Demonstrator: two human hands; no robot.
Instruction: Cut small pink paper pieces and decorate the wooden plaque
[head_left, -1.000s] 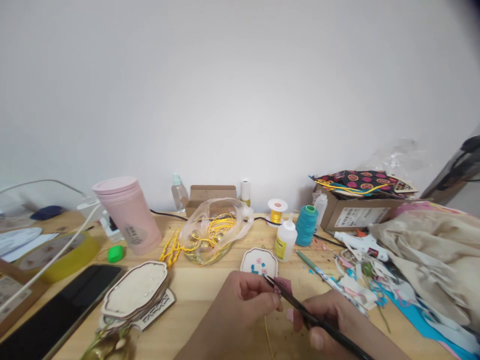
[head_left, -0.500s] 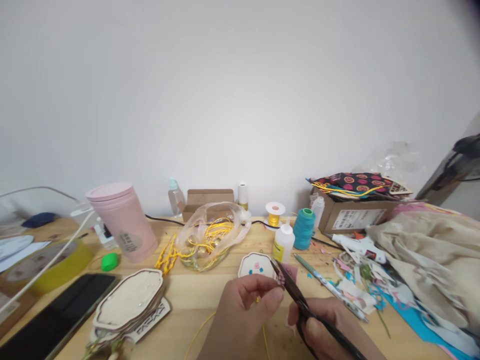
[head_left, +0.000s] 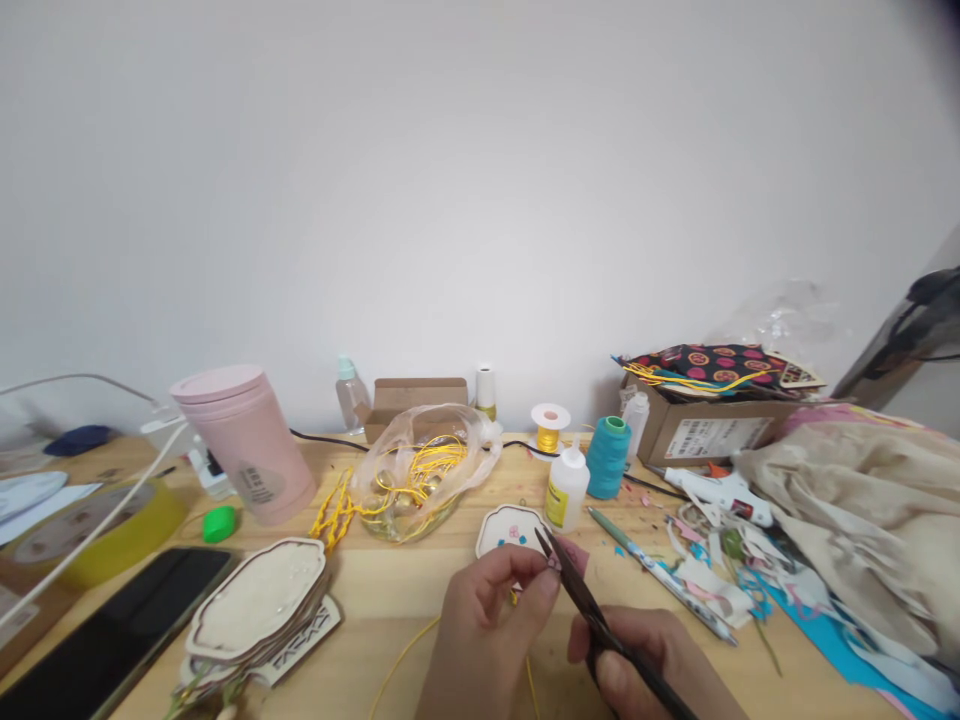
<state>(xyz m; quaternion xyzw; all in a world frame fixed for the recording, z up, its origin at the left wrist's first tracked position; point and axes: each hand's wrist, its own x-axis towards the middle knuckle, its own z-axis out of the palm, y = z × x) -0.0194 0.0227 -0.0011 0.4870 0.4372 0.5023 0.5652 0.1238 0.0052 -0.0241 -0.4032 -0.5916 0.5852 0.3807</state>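
My left hand [head_left: 487, 620] is at the bottom centre with thumb and forefinger pinched on a tiny pink scrap [head_left: 553, 563]. My right hand [head_left: 649, 665] grips small black scissors [head_left: 581, 595], whose tips point up-left and meet the scrap at my left fingertips. Just behind the fingers lies a small white plaque [head_left: 510, 528] with pink and blue bits on it. A yellow cord [head_left: 405, 650] runs under my left hand across the wooden table [head_left: 390, 590].
A stack of wooden plaques [head_left: 259, 605], a phone [head_left: 112, 640], a pink tumbler [head_left: 244, 440], a bag of yellow cord [head_left: 420, 470], a glue bottle [head_left: 566, 485], teal thread [head_left: 607, 455], a pen [head_left: 660, 575], a glue gun [head_left: 720, 490], a cardboard box [head_left: 712, 420] and beige cloth [head_left: 862, 520] crowd the table.
Both hands rose slightly. The scissors swung from a flat to a steeper angle, their tips staying at the pink scrap in my left fingers. The view tilted a little.
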